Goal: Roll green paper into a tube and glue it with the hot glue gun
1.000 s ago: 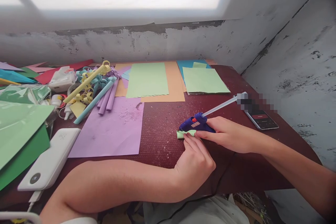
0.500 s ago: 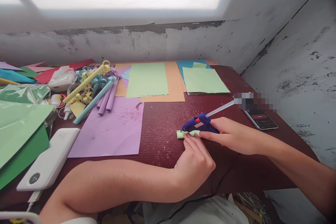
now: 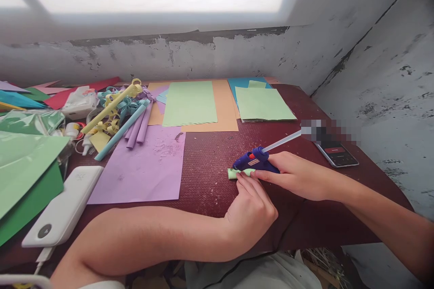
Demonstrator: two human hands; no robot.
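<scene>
A short light-green paper roll (image 3: 233, 174) lies on the dark red tabletop in front of me. My left hand (image 3: 252, 210) presses its fingers down on the roll, holding it against the table. In my right hand (image 3: 291, 174) is a blue hot glue gun (image 3: 252, 160), gripped by its handle. A long clear glue stick (image 3: 282, 140) sticks out of the gun's back end. The nozzle is at the roll's upper edge, near its left end. My right fingertips are close to the roll's right part, which my hands partly hide.
Purple paper (image 3: 145, 171) lies left, with purple rolls (image 3: 139, 128), a blue roll (image 3: 124, 127) and a yellow roll (image 3: 110, 107) above. Green sheets (image 3: 190, 101) sit at the back. A phone (image 3: 337, 153) is at right, a white power bank (image 3: 64, 205) at left.
The glue gun and my right hand have shifted slightly left along the roll's upper edge. My left hand stays almost in place on the roll.
</scene>
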